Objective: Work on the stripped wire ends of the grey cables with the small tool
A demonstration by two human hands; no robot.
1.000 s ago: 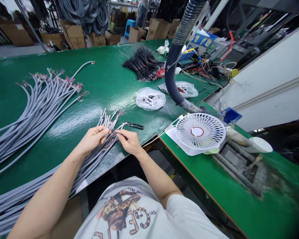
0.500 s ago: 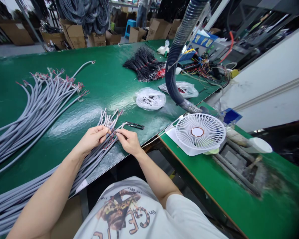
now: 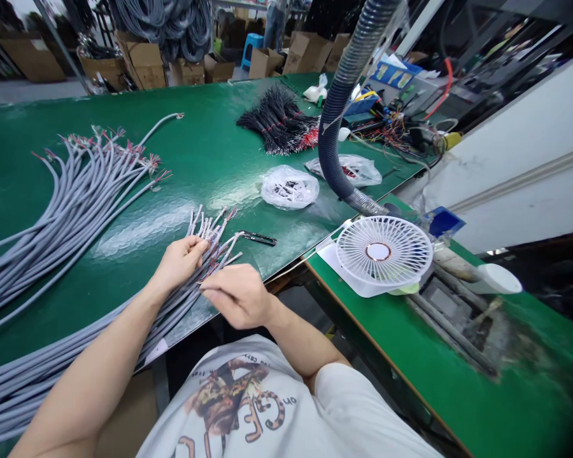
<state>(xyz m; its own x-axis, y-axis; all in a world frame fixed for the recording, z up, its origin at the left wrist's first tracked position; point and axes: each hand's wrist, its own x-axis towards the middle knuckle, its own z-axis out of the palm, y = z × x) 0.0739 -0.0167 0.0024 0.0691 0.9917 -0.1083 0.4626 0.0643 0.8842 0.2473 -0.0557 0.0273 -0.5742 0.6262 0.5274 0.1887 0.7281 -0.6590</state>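
A bundle of grey cables (image 3: 172, 318) lies along the front of the green table, its stripped ends showing thin coloured wires. My left hand (image 3: 181, 261) is closed in a pinch over the bundle near those ends, on a grey cable whose tip is mostly hidden by the fingers. Nearer the table's front edge, my right hand (image 3: 241, 298) is also closed, thumb against fingers, above the cables; whatever it grips is too small to make out. A small black-handled tool (image 3: 258, 238) rests just beyond the cable ends.
Another grey cable bundle (image 3: 86, 184) spreads at the left. Behind are black wires (image 3: 279, 124), a plastic bag of small parts (image 3: 290, 187) and a flexible duct hose (image 3: 332, 127). A white fan (image 3: 384, 254) stands on the lower right bench (image 3: 377, 343).
My right hand has drawn back from the cable ends toward my body and turned, its fingers still closed. My left hand has shifted only slightly left.
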